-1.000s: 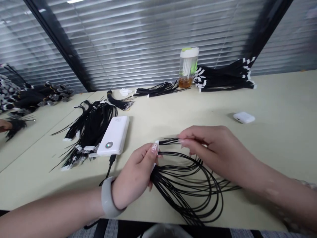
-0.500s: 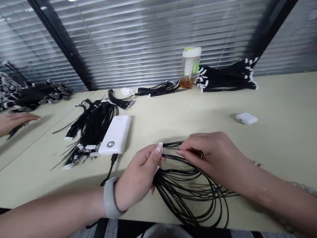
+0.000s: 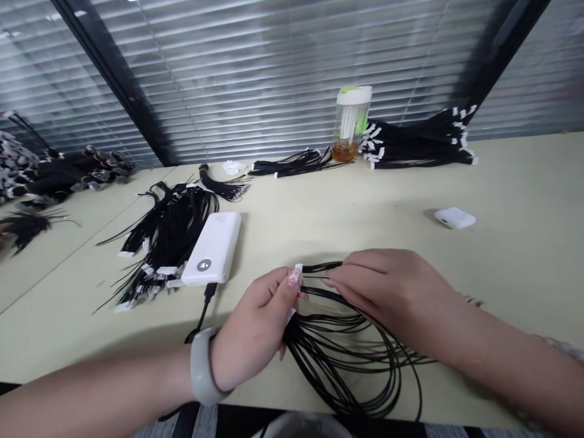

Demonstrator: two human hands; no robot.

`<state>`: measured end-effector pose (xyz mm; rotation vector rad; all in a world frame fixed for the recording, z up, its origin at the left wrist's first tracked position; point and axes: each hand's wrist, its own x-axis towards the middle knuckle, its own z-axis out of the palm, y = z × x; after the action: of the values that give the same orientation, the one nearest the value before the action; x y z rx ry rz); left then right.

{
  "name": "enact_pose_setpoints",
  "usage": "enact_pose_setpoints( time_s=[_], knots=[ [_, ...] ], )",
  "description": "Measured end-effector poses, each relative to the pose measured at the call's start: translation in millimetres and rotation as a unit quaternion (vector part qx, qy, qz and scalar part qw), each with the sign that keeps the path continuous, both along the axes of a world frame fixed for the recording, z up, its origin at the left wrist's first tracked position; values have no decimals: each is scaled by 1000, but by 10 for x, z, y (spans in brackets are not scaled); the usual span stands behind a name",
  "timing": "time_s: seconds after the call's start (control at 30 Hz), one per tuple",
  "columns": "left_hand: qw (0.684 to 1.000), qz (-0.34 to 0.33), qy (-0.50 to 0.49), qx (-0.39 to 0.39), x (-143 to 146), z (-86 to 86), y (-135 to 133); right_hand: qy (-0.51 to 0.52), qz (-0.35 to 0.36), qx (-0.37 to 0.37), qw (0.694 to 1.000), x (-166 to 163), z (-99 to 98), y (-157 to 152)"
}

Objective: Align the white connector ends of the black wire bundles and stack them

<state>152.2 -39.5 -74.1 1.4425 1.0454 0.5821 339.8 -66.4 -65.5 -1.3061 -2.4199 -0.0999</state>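
My left hand (image 3: 255, 325) is closed around a bundle of thin black wires (image 3: 351, 359) and pinches a small white connector (image 3: 298, 269) at its top between thumb and fingers. My right hand (image 3: 387, 292) sits just to the right of it, fingers pinched on the black wires coming out of the connector. The wires loop down and to the right across the pale table (image 3: 502, 255) toward its near edge. A grey band (image 3: 201, 365) circles my left wrist.
A white power bank (image 3: 213, 246) with a plugged cable lies left of my hands, beside a pile of black wire harnesses (image 3: 159, 237). More harness bundles (image 3: 420, 143) and a clear bottle (image 3: 350, 125) stand at the back by the blinds. A small white case (image 3: 455, 217) lies right.
My right hand has slid a little left and lower along the wires toward the connector. A person's hand seen at the far left half a second ago has gone out of view.
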Motion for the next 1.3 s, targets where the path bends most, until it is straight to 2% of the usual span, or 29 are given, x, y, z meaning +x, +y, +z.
enact_pose_setpoints(
  time_s=[0.3, 0.93, 1.07, 1.17, 1.3],
  knots=[
    [1000, -3, -18, 10, -6, 18, -10, 26, 29, 14, 999, 35, -3, -18],
    [1000, -7, -2, -2, -10, -1, -8, 60, -7, 14, 998, 18, 11, -15],
    [1000, -14, -7, -3, -7, 12, -3, -2, 30, 12, 999, 46, 4, 3],
    [1000, -18, -9, 0, 1, 16, 3, -63, 48, 38, 996, 62, -8, 15],
    [999, -38, 3, 6, 8, 17, 3, -71, 41, 49, 995, 39, -30, 11]
  ],
)
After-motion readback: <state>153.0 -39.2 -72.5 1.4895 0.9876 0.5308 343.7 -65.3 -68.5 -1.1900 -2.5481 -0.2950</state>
